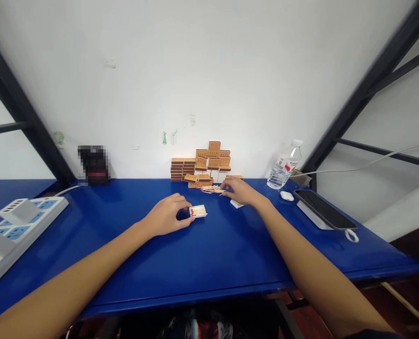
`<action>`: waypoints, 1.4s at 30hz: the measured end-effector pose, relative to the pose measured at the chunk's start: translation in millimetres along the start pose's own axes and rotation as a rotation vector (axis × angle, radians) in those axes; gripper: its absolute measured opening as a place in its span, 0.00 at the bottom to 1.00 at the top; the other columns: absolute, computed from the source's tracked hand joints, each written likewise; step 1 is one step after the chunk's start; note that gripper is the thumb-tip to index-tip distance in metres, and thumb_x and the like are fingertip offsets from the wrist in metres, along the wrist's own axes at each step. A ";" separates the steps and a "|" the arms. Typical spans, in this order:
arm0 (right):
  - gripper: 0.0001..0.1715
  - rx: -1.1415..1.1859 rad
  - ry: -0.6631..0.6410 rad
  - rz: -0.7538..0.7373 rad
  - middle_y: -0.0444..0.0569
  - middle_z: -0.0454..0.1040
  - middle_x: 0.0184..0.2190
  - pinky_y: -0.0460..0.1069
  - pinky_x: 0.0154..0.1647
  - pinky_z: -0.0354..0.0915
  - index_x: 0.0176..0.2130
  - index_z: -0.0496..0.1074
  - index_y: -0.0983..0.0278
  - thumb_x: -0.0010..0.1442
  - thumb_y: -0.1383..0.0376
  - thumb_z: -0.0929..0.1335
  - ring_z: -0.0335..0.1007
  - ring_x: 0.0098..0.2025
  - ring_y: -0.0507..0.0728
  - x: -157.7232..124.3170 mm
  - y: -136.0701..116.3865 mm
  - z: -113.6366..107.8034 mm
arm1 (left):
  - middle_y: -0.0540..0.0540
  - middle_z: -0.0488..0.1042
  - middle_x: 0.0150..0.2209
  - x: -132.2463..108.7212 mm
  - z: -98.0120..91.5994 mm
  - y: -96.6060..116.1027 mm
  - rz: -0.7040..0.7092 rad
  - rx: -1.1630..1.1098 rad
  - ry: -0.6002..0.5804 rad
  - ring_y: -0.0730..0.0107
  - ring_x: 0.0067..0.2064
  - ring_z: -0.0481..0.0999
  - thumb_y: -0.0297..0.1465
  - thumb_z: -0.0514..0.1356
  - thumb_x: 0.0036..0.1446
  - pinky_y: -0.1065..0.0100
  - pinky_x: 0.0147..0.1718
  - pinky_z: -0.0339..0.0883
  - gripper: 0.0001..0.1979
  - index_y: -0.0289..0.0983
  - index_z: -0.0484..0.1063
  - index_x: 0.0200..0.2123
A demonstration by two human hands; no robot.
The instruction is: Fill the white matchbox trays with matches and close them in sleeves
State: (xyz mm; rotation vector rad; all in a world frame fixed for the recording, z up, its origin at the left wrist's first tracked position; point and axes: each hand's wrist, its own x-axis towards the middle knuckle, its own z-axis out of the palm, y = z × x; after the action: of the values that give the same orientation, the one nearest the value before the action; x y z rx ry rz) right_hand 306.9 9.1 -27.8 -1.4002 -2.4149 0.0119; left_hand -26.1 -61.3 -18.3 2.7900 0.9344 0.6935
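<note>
My left hand [171, 214] grips the left end of a small white matchbox tray [198, 211] between thumb and fingers, on the blue table. Several red-tipped matches lie inside that tray. My right hand [238, 189] reaches to the right end of a loose pile of matches [211, 189], its fingertips bent down at the pile. Whether a match is pinched there is too small to make out. Another white tray [236, 204] lies partly under my right hand. Behind the pile stand stacked orange-brown matchboxes [214, 161] against the wall.
A water bottle [284, 165] leans at the back right, near a white earphone case [287, 196]. A phone [324, 207] lies on a white block at the right. On the left are a power strip [46, 207] with plugs and a blurred dark object [95, 165].
</note>
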 end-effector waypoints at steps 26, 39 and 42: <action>0.11 0.382 -0.130 -0.115 0.49 0.74 0.35 0.48 0.37 0.61 0.38 0.74 0.65 0.70 0.61 0.66 0.67 0.35 0.55 -5.5 -85.6 -13.9 | 0.45 0.78 0.38 0.3 0.1 -0.2 -0.051 0.061 0.006 0.60 0.42 0.76 0.40 0.63 0.63 0.62 0.40 0.69 0.12 0.39 0.78 0.44; 0.07 0.308 0.000 -0.166 0.48 0.73 0.35 0.48 0.41 0.60 0.39 0.76 0.64 0.69 0.65 0.68 0.67 0.38 0.54 -5.9 -108.6 1.2 | 0.44 0.79 0.38 1.3 -1.3 -1.0 -0.015 0.066 -0.026 0.59 0.42 0.74 0.39 0.63 0.63 0.61 0.42 0.68 0.11 0.39 0.78 0.42; 0.10 0.290 0.018 -0.053 0.48 0.76 0.32 0.48 0.36 0.59 0.35 0.76 0.64 0.68 0.63 0.68 0.69 0.34 0.53 9.3 -107.3 4.5 | 0.45 0.77 0.35 1.1 -3.9 0.0 -0.010 0.049 -0.043 0.60 0.41 0.74 0.38 0.64 0.61 0.62 0.41 0.68 0.11 0.39 0.79 0.42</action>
State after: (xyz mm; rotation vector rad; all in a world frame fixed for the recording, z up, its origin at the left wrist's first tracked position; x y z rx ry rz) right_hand 211.2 -37.3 -10.1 -1.1997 -2.3222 0.3216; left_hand -27.1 -60.8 -14.4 2.8284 0.9698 0.6142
